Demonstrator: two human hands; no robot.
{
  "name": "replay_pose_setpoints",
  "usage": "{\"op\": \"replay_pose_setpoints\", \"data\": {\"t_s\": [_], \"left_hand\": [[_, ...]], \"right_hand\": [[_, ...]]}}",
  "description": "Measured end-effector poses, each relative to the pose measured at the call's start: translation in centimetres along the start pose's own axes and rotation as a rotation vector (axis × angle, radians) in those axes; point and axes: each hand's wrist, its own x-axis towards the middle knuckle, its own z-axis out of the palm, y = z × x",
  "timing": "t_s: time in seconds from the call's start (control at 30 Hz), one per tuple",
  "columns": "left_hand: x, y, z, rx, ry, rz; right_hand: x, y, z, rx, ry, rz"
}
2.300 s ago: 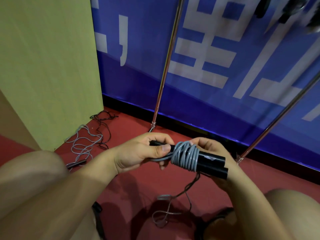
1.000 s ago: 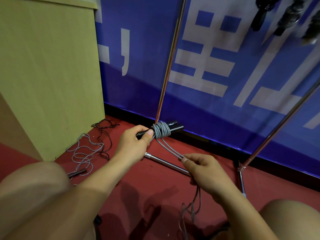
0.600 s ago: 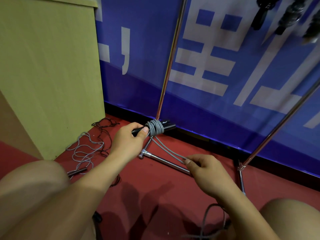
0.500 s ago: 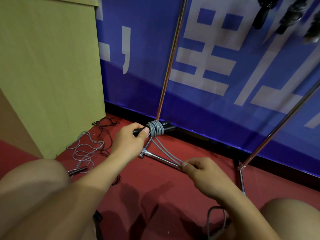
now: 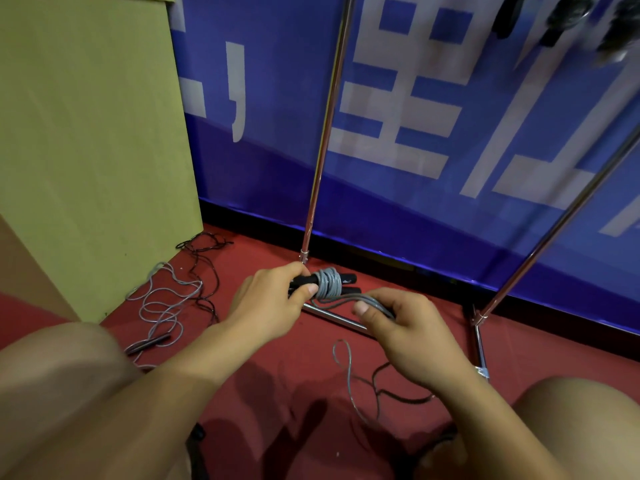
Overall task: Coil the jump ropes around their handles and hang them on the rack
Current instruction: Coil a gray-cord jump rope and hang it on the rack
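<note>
My left hand [image 5: 270, 303] grips the two black handles [image 5: 348, 285] of a grey jump rope, held side by side and level. Several turns of grey rope [image 5: 327, 285] are wound round the middle of the handles. My right hand [image 5: 405, 336] pinches the doubled free strands just right of the coil. The rope's loose tail [image 5: 346, 365] curls on the red floor below my right hand. The chrome rack's upright [image 5: 327, 133] rises behind the handles, its base bar [image 5: 334, 317] running under my hands. Dark coiled ropes [image 5: 561, 15] hang blurred at the top right.
A second grey rope [image 5: 162, 306] and a thin black rope [image 5: 204, 251] lie tangled on the floor at left, beside a yellow-green board [image 5: 90, 150]. A slanted rack pole [image 5: 561, 223] stands at right. Blue banner wall behind. My bare knees fill both lower corners.
My right hand has come in from the stretched-out position to just right of the coil, the strands now slack. The handles sit slightly lower.
</note>
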Motion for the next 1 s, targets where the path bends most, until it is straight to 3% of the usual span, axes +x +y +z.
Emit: {"op": "replay_pose_setpoints", "data": {"t_s": [0.27, 0.43, 0.73, 1.0], "left_hand": [[-1.1, 0.9, 0.3, 0.001, -0.29, 0.27], [-1.7, 1.5, -0.2, -0.137, -0.359, 0.361], [-1.8, 1.7, -0.6, -0.41, -0.431, 0.304], [-1.4, 2.1, -1.7, -0.735, -0.512, 0.257]], "right_hand": [[0.3, 0.5, -0.3, -0.041, 0.236, 0.084], [0.7, 0.8, -0.7, -0.085, 0.296, 0.134], [1.2, 1.2, -1.5, -0.078, 0.319, 0.174], [1.3, 1.6, -3.6, 0.23, 0.279, 0.272]]}}
